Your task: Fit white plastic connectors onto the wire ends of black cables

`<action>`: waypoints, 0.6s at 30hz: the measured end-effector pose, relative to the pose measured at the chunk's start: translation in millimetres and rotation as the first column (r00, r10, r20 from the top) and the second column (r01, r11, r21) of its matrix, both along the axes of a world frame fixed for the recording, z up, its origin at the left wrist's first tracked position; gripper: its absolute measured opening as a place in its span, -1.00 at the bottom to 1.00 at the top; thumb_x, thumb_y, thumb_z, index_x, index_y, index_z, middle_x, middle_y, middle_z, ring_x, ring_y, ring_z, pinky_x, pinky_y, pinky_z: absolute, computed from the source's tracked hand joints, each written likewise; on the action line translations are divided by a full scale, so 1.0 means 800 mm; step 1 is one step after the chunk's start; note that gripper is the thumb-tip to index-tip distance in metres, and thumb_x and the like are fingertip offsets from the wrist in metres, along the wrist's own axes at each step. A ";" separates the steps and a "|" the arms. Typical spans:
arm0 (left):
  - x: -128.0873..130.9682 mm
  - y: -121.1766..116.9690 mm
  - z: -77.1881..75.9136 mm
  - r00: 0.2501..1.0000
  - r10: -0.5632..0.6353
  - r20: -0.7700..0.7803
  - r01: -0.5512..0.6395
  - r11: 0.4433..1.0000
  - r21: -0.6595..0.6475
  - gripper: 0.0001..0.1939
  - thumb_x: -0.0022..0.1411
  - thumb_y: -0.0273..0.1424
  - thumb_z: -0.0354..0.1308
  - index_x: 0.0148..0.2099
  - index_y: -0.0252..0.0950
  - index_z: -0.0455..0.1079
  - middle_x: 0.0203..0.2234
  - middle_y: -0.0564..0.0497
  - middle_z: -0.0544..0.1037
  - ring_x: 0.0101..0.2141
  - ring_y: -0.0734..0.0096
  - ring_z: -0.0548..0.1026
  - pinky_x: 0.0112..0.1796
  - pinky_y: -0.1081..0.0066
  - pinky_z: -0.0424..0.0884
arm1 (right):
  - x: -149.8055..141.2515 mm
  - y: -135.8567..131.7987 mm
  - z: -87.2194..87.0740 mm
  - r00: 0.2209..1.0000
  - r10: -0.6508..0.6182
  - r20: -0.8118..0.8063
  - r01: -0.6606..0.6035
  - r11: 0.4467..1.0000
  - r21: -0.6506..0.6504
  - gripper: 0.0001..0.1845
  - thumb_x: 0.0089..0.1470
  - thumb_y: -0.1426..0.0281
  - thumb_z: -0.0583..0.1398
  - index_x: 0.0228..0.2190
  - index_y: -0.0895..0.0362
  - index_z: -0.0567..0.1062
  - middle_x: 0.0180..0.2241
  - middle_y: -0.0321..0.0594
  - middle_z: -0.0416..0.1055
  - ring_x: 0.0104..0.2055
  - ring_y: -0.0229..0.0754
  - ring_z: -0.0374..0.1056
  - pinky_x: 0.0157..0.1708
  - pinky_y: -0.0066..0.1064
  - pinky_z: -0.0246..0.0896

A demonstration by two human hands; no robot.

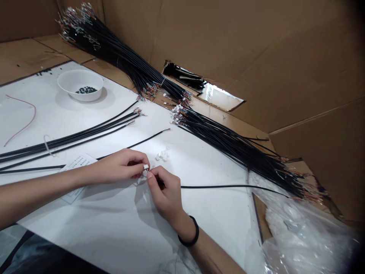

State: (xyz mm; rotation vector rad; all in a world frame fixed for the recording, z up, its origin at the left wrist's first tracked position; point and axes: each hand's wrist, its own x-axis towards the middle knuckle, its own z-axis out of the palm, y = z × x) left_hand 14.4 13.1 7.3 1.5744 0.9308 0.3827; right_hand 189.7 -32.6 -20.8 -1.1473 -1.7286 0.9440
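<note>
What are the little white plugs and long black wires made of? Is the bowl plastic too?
The little white connectors look like matte molded plastic. The black cables seem rubbery plastic, since they bend and shine slightly. The white bowl looks smooth and glossy: ceramic or plastic, I can't tell.

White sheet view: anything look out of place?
A lone thin red wire lies loose at the far left of the white sheet. It looks odd because every other cable there is black and sheathed, like the large bundle.

Left hand (116,166) pinching, right hand (165,193) pinching
</note>
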 end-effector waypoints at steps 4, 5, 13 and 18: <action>0.000 0.001 0.000 1.000 0.012 0.013 -0.012 1.000 -0.029 -0.78 0.26 -0.35 -0.01 -0.30 -0.38 0.38 -0.55 0.07 0.36 -0.49 0.48 0.30 -0.44 0.49 0.22 | 0.001 0.000 0.000 1.000 0.000 -0.002 0.000 1.000 -0.003 -0.78 0.13 0.41 0.08 -0.55 0.11 0.30 -0.66 -0.43 0.13 -0.64 -0.38 0.01 -0.63 -0.51 -0.05; 0.000 0.001 -0.001 1.000 0.014 0.022 -0.013 0.999 -0.032 -0.77 0.27 -0.35 -0.01 -0.30 -0.38 0.38 -0.55 0.07 0.36 -0.49 0.47 0.30 -0.44 0.49 0.22 | 0.001 0.000 0.000 1.000 -0.001 -0.002 0.001 1.000 -0.003 -0.78 0.13 0.41 0.09 -0.55 0.11 0.30 -0.66 -0.43 0.13 -0.64 -0.38 0.01 -0.63 -0.51 -0.06; 0.000 0.002 -0.001 0.998 0.028 0.052 -0.026 0.999 -0.040 -0.77 0.28 -0.34 -0.02 -0.29 -0.39 0.38 -0.55 0.05 0.37 -0.48 0.46 0.32 -0.42 0.48 0.26 | 0.000 0.000 0.000 1.000 -0.012 0.007 0.012 1.000 0.011 -0.78 0.13 0.40 0.09 -0.55 0.11 0.31 -0.67 -0.43 0.14 -0.64 -0.38 0.01 -0.63 -0.50 -0.05; 0.000 0.001 0.001 0.999 0.021 0.037 -0.020 0.999 -0.035 -0.75 0.28 -0.32 -0.02 -0.29 -0.39 0.38 -0.55 0.05 0.37 -0.48 0.46 0.32 -0.42 0.47 0.26 | 0.000 0.000 -0.001 1.000 -0.012 -0.014 0.012 1.000 0.017 -0.79 0.13 0.41 0.09 -0.54 0.11 0.31 -0.67 -0.43 0.14 -0.64 -0.38 0.01 -0.63 -0.51 -0.06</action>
